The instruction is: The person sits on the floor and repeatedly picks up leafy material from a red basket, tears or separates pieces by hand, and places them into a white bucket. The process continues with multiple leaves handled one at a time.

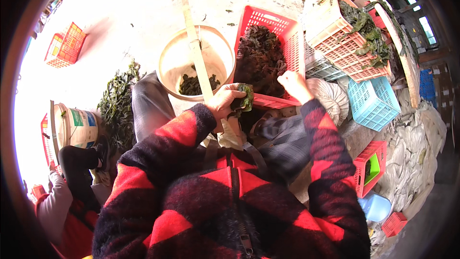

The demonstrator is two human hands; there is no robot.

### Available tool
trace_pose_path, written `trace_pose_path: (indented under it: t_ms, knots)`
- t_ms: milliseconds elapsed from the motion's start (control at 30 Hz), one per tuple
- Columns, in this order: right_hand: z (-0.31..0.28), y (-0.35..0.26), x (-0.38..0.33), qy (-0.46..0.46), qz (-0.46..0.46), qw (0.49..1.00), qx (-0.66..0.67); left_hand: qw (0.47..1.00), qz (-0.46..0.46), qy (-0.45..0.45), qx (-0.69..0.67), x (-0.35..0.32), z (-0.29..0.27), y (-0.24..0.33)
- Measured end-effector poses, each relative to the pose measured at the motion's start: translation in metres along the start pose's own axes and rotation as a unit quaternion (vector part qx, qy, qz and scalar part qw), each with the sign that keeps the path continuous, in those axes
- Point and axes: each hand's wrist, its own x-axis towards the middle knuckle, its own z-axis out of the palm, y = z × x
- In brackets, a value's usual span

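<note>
My left hand (224,100) is closed around a dark green piece of seaweed (246,97), beside the lower end of a long wooden slat (197,52). The slat lies across a round white bucket (168,57), which has some green seaweed (190,85) at its bottom. To the right stands a red plastic crate (293,43) holding a heap of dark brown seaweed (261,57). My right hand (294,85) is over the crate's near right corner with its fingers curled. What those fingers hold, if anything, cannot be made out.
A pile of green seaweed (117,98) lies left of my leg. Stacked crates, including a pale red one (354,45) topped with seaweed, and a light blue crate (376,103) stand at right. Another person's sleeve (53,206) shows at lower left near a white bucket (81,127).
</note>
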Motion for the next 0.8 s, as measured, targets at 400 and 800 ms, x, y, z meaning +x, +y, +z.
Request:
trace_pose_path:
  t_ms: [400,800]
  knots:
    - [0.053,-0.134,-0.085,0.186,-0.037,0.957,0.222,0.997,0.039,0.060,-0.004,-0.001,0.004,-0.009]
    - [0.008,-0.131,-0.100,0.198,-0.017,0.935,0.294,0.841,0.265,0.097,0.461,-0.038,0.013,0.007]
